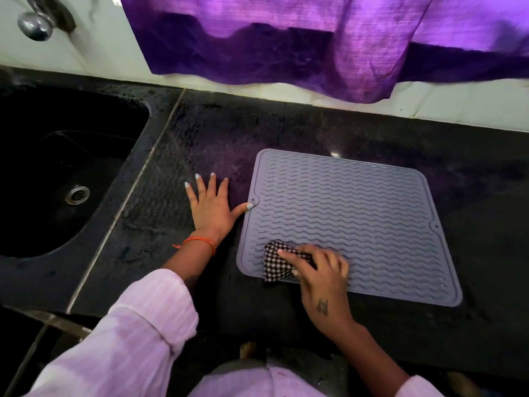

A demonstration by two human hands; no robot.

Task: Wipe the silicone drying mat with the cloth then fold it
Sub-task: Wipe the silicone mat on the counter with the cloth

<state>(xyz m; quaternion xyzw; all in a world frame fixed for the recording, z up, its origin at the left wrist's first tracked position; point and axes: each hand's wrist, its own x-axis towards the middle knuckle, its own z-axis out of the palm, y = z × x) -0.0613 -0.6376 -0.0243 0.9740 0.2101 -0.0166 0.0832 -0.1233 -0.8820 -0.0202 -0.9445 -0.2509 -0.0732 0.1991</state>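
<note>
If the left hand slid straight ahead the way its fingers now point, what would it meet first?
Probably nothing soon: the left hand lies flat on the black counter, fingers pointing toward the back wall. Bare counter lies ahead, then the tiled wall under the purple curtain. The mat stays alongside.

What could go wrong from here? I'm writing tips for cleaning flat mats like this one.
1. The grey ribbed silicone drying mat is steadied only by the left hand's thumb at its edge, so it may slide on the black stone counter.
2. The checked black-and-white cloth under the right hand sits at the near left corner, partly past the mat's edge, so a stroke could run off it.
3. The wavy ridges may keep water.
</note>
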